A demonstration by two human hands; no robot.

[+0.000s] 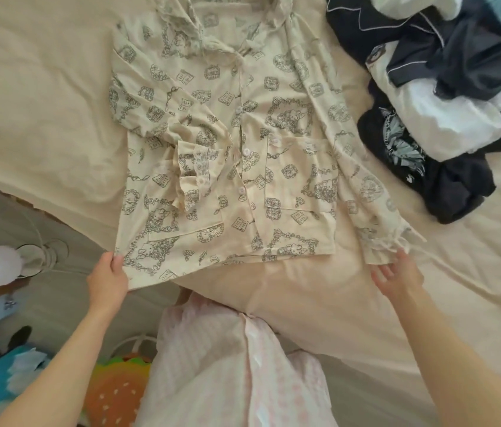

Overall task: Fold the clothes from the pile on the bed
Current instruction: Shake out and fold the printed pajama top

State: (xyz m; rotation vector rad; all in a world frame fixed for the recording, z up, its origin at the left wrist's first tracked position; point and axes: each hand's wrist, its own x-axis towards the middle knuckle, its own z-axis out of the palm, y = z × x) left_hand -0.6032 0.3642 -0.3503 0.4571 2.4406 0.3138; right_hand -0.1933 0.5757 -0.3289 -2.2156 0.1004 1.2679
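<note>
A cream pyjama shirt (227, 143) with grey cartoon prints lies buttoned and face up on the bed (27, 87). Its left sleeve is folded across the front; the other sleeve stretches down to the right. My left hand (109, 278) pinches the shirt's lower left hem corner. My right hand (397, 272) hovers with fingers spread and relaxed just below the lace cuff of the right sleeve, holding nothing. The pile of clothes (446, 97), dark navy and white garments, sits at the upper right of the bed.
The bed's near edge runs diagonally at the left, with floor below it. On the floor stand a white fan (6, 263) and a burger-shaped cushion (116, 392). My pink striped clothing (227, 365) fills the lower middle.
</note>
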